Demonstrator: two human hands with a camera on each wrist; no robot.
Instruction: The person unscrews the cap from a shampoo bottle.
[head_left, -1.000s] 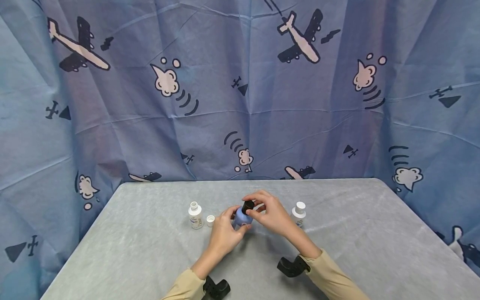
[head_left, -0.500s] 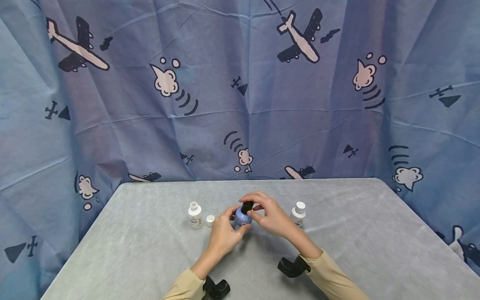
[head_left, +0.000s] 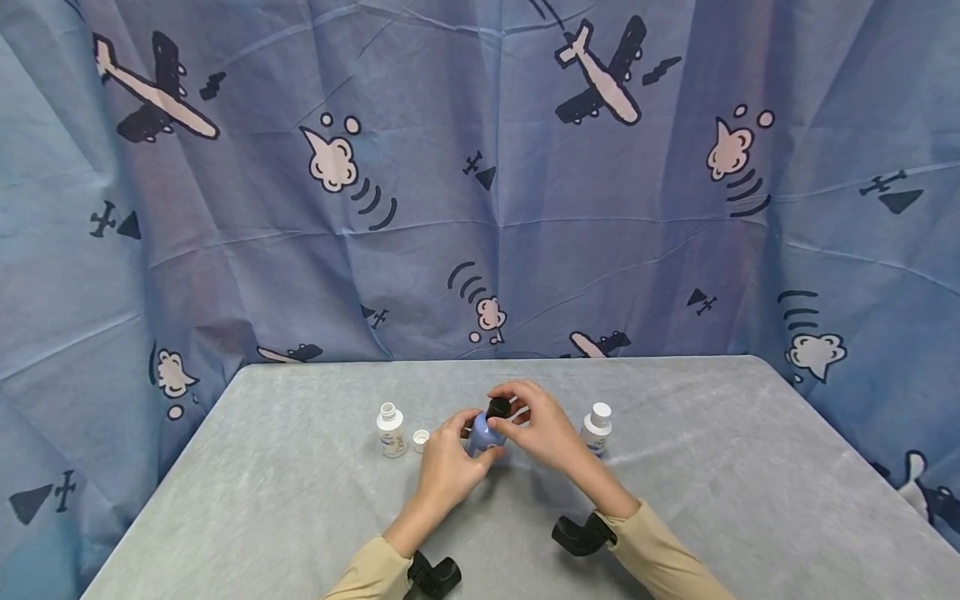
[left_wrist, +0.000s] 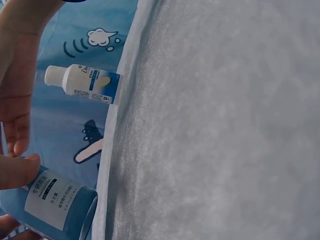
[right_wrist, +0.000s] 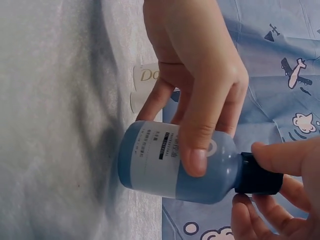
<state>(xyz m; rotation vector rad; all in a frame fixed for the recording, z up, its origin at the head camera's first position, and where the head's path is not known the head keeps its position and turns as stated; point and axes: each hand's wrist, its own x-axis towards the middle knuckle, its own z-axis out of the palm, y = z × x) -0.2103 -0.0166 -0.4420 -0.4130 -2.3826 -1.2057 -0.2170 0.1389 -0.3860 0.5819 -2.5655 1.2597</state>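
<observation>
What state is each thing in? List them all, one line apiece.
Blue bottle: capped, held in the left hand
Black cap: on the bottle's neck, pinched by the right hand; tightness unclear
Left white bottle: upright, uncapped
White cap: off, on the table
Right white bottle: upright, capped

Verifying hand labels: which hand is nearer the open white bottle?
Left. The left hand grips the blue bottle to the open white bottle's right; the right hand, at the black cap, is farther right.
</observation>
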